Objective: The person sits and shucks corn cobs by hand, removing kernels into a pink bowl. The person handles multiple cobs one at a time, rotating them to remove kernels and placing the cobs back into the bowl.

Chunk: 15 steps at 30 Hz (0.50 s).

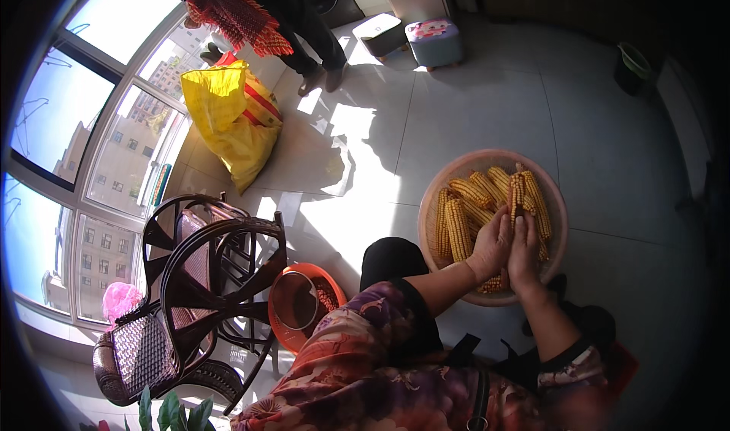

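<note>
A wide, shallow pinkish basket (429, 203) in front of me holds several dried yellow corn cobs (458, 228). My left hand (490, 247) and my right hand (523, 254) are pressed together over the basket's right half. Between them is one corn cob (516, 194), its upper end pointing away from me. A reddish strip runs along this cob's left side, where kernels seem to be gone. My hands hide its lower part. More corn shows beneath my wrists.
At left stand dark rattan chairs (222, 294) and an orange basket (279, 334) with a round sieve (293, 300). A yellow woven sack (228, 128) leans by the windows near a standing person (308, 37). Two stools (434, 46) stand at the back, a bin (632, 68) far right.
</note>
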Tool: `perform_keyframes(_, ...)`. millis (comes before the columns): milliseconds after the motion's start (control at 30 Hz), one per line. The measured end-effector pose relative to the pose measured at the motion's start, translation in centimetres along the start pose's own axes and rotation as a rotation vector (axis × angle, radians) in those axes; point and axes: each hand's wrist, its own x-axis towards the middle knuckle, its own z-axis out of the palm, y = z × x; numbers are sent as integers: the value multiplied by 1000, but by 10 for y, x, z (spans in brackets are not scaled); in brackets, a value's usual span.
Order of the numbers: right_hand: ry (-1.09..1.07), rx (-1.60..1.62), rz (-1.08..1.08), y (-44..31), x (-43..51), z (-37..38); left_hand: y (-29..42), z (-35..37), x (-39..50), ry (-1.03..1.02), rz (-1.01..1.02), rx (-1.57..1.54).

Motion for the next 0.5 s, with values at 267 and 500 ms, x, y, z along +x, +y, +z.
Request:
perform_keyframes(267,10,-8,-26,7,4,-4,7,-2,1,4,-46,103)
perform_keyframes(500,20,-67,-46,-2,0,0,1,-7,5,66,-42,182)
